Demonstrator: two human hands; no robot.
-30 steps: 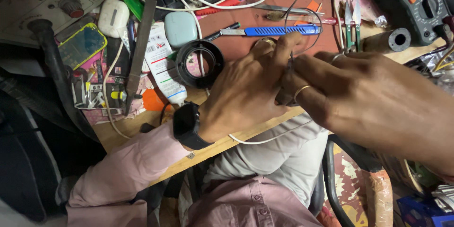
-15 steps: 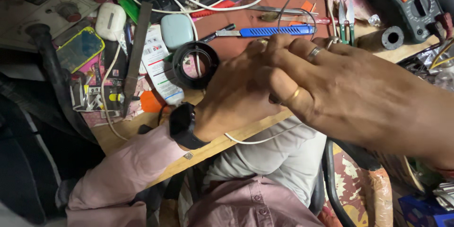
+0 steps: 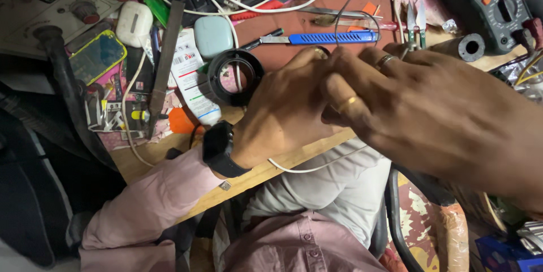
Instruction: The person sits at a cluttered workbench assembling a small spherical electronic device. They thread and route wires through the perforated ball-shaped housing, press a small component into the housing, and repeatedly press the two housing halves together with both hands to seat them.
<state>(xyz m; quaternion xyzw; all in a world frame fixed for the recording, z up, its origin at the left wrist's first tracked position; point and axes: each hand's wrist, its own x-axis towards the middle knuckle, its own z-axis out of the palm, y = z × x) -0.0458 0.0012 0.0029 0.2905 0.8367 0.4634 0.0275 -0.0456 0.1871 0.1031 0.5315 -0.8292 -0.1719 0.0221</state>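
Note:
My left hand, with a black watch and a pink sleeve, rests on the wooden bench edge with its fingers curled. My right hand, wearing two rings, lies against and partly over the left fingers. A thin dark wire loops up from where the fingertips meet; the grip point itself is hidden. A white cable runs under the left wrist.
A black ring-shaped part lies just left of the hands. A blue-handled knife, a metal tube and a multimeter lie behind them. Further left are a long file, a yellow-cased phone and a white case.
My right hand has slid left, further over the left hand's fingers. Both hands stay together at the same spot on the bench.

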